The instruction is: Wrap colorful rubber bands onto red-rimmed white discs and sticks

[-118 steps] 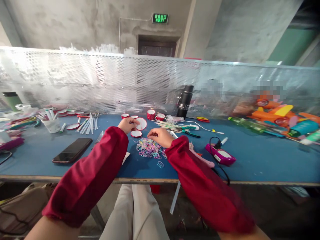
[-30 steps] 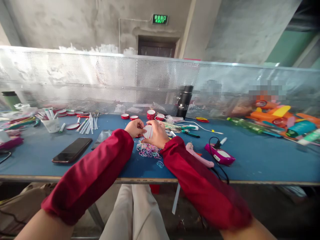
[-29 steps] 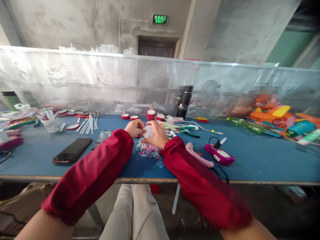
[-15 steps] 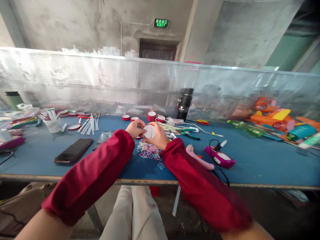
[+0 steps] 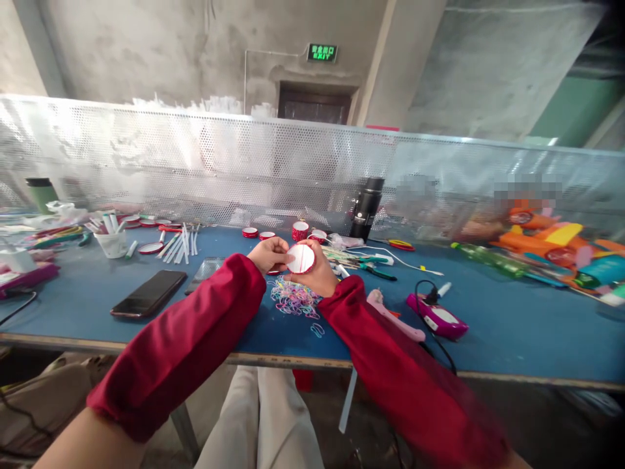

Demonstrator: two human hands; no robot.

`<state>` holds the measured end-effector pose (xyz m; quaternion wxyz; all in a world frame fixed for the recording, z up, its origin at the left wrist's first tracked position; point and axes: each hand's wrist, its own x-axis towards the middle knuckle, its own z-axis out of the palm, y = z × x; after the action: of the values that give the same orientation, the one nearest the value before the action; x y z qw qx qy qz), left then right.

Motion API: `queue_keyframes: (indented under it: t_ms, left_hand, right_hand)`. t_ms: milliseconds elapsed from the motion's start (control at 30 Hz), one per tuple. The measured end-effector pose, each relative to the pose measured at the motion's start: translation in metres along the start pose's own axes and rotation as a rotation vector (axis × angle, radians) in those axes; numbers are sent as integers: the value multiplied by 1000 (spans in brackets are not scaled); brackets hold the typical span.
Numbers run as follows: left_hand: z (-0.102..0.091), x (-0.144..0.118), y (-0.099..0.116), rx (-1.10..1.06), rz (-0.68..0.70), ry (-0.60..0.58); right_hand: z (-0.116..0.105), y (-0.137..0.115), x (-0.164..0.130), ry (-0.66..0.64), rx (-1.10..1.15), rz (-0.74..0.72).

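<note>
Both hands hold one small round white disc with a red rim above the blue table. My left hand pinches its left edge, and my right hand cups it from the right and below. A thin red line, seemingly a rubber band, runs across the disc's white face. Just below the hands lies a heap of small coloured rubber bands. Both arms wear dark red sleeves.
A black phone lies to the left, a pink glue gun and a magenta device with a cable to the right. Red-rimmed lids, white sticks, pliers and a black flask stand behind; a perforated metal screen backs the table.
My right hand left the rubber band heap and joined the left on the disc. The disc has turned its white face toward me, with a red line across it.
</note>
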<state>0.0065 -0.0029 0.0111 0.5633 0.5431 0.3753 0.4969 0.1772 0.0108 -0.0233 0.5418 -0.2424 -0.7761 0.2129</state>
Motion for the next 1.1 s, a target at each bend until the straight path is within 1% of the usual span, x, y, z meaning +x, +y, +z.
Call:
queue_keyframes:
  t_ms: [133, 233, 367, 467, 567, 633, 733, 900, 967, 1100]
  left_hand:
    - [3, -1, 3, -3, 48, 34]
    - [2, -1, 4, -30, 66, 87]
    - [0, 1, 3, -39, 87, 149]
    - [-2, 5, 1, -36, 118, 198]
    - [-5, 8, -1, -35, 166, 268]
    - [-7, 10, -2, -1, 178, 293]
    - [-8, 11, -5, 73, 174, 286]
    - [-11, 16, -14, 140, 198, 279]
    - [-11, 18, -17, 170, 218, 278]
    - [-12, 19, -20, 213, 283, 243]
  right_hand:
    - [2, 2, 1, 16, 36, 35]
    - [6, 10, 3, 53, 61, 86]
    - [12, 21, 6, 131, 210, 161]
    - [11, 22, 6, 169, 328, 267]
    - [5, 17, 6, 190, 440, 397]
    - [0, 15, 5, 201, 492, 462]
    - [-2, 13, 4, 179, 436, 484]
    - [4, 11, 0, 45, 192, 336]
    - [5, 10, -1, 43, 155, 329]
    - [3, 10, 0, 80, 134, 392]
